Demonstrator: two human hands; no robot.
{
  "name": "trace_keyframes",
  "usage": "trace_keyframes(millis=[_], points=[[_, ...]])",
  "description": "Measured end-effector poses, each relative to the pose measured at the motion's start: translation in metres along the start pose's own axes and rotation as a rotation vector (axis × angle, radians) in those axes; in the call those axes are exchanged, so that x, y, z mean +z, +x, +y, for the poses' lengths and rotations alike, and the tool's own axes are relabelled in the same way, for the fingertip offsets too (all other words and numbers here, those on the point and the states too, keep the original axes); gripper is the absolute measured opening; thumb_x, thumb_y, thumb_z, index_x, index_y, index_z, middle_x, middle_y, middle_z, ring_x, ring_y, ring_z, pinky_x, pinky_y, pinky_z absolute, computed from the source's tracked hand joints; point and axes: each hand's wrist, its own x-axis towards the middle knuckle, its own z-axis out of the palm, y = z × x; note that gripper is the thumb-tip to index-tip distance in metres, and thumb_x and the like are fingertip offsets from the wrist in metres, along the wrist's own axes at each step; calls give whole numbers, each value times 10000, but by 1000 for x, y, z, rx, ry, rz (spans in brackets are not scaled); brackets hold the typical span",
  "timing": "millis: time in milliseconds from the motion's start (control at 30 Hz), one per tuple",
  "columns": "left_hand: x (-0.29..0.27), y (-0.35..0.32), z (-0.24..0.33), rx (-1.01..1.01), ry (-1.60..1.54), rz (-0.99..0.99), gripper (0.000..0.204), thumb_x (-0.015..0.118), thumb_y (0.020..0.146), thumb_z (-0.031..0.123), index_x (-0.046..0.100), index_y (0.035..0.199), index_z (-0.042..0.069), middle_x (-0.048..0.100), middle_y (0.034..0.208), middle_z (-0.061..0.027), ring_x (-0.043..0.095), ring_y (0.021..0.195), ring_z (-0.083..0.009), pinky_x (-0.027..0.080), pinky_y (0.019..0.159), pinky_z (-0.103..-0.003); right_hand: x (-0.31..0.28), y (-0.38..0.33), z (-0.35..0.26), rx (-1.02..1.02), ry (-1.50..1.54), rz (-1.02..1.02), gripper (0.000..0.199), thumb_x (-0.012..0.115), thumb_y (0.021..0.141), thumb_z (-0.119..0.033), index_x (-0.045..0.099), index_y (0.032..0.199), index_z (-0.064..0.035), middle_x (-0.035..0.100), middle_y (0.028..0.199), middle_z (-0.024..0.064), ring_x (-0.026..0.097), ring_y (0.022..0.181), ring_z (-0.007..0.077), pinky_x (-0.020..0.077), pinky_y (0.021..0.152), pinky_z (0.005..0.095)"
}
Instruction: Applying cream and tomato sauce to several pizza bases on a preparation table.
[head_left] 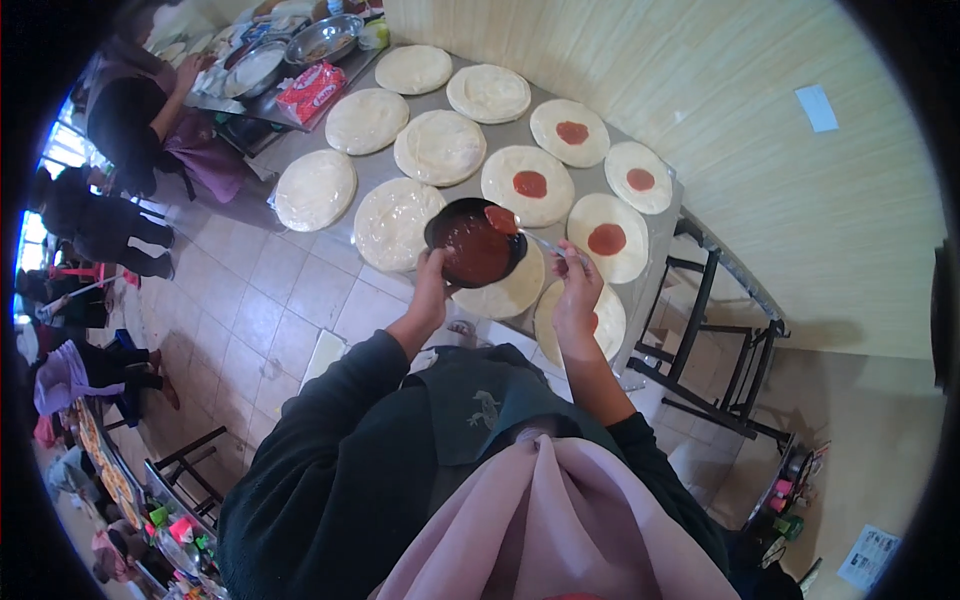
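My left hand (431,285) grips the rim of a dark bowl (520,258) filled with red sauce (475,255). In my right hand (577,290) is a metal spoon (543,241), its bowl loaded with sauce and held over the right rim of the dark bowl. Beneath them, round flat dough bases (440,147) cover a metal table. Several on the right carry a red sauce patch (606,239) at their middle; those on the left are plain. The base under the bowl is partly hidden, and my right hand covers part of the nearest right one.
Against the far wall, a side counter holds metal basins (325,38) and a red package (311,93). A person (150,110) in an apron stands there. Black folding frames (700,330) stand right of the table. More people and a laden table (105,460) are at far left.
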Motion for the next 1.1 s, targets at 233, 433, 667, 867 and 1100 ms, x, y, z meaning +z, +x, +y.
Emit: trace_keyframes(millis=[233,433,667,867,1100], points=[[-28,-9,-8,77,-105,122,304,521,858,347,529,1067,125,577,1021,-41,553,972,-183,470,844,-418,-16,-22,0,-238,-209,-12,199,544,925,-161,646,991,-3,628,839,28,527,733,84,437,688,234],[-56,-18,-10,153,-76,99,403,525,829,319,411,1151,105,480,1115,-74,498,1021,-190,441,852,-456,-43,-26,35,-710,-872,-345,171,566,833,-44,651,980,-60,624,946,113,576,861,298,446,770,365],[-56,-33,-28,139,-51,71,456,539,830,327,366,1187,103,461,1138,-82,480,1054,-204,432,879,-459,-27,-47,-5,-714,-582,-226,128,581,837,-78,650,941,-49,633,884,98,585,836,270,426,754,359],[-4,-69,-20,171,-1,77,563,586,812,314,326,1264,101,443,1172,-86,464,1089,-204,435,879,-402,-13,-51,-24,-958,-886,-334,95,575,840,-92,646,897,-65,636,851,86,591,811,261,406,726,357],[4,-81,-22,139,59,20,491,542,829,334,369,1240,128,421,1253,-75,408,1163,-207,400,912,-435,-25,-35,21,-232,-359,-195,187,543,913,-103,655,986,28,646,816,36,496,676,53,375,577,195]])
